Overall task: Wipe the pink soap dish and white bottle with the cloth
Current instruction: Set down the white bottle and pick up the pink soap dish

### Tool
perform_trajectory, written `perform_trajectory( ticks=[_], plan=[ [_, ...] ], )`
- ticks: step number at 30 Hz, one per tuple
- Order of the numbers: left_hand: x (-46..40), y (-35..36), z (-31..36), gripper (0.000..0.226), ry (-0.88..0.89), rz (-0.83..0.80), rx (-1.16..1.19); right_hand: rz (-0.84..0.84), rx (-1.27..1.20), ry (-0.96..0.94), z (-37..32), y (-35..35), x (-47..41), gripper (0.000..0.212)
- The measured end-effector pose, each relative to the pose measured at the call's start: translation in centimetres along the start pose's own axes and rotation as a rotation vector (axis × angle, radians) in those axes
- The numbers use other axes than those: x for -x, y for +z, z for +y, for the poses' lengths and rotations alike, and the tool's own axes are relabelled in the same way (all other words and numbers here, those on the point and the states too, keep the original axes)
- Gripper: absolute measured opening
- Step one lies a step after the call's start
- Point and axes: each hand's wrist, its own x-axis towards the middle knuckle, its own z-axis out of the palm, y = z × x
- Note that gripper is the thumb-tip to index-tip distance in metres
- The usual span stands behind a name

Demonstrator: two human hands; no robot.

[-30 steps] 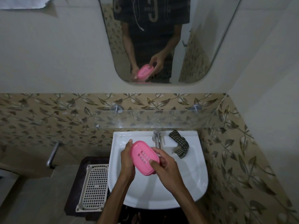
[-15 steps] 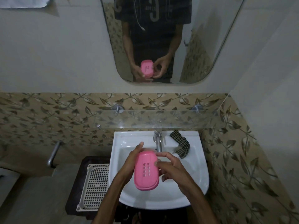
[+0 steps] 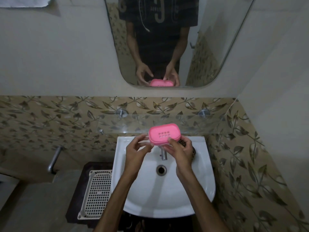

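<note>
Together, two bare hands are lifting an oval pink plastic soap dish (image 3: pixel 164 134) with a grid of small drain slots above the back rim of a white ceramic washbasin (image 3: pixel 133 195). The right hand (image 3: pixel 179 152) is pinching the dish's near edge, its thumb pressing on top and its fingers curling beneath. The left hand (image 3: pixel 138 150) is spreading loosely at the dish's left end; whether its fingertips are actually touching the plastic is hard to tell. Just below the dish, a chrome tap (image 3: pixel 163 154) is poking out, its upper part hidden behind the dish and the hands. Beside the right hand, only a sliver of a dark checked cloth (image 3: pixel 193 150) is showing on the basin's rear ledge, the rest covered by the knuckles. Behind the dish, a clear glass shelf (image 3: pixel 200 123) is running along leaf-patterned brown wall tiles (image 3: pixel 50 118), its edges faint against the pattern. A white plastic lattice tray (image 3: pixel 98 190) is lying left of the basin, partly cut off by it. Higher up, a rounded wall mirror (image 3: pixel 217 47) is reflecting both hands and the dish, with the person's torso cropped at the frame's top. The white bottle is not showing anywhere.
</note>
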Motion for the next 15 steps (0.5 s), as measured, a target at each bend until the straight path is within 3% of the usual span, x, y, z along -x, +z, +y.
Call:
perform_trajectory(
  ticks=[5, 10, 15],
  plan=[
    [-4.7, 2.4, 1.4, 0.037, 0.073, 0.043, -0.133, 0.044, 0.087, -0.104, -0.5, 1.9, -3.2, 0.042],
    [-7.9, 3.4, 1.0, 0.032, 0.073, 0.064, -0.227, 0.163, 0.713, -0.271, -1.4, 1.4, -5.6, 0.037],
    [-8.6, 3.6, 0.0, 0.032, 0.11, 0.071, -0.323, 0.14, 0.905, -0.33, -1.6, 0.8, -6.1, 0.041]
  ],
)
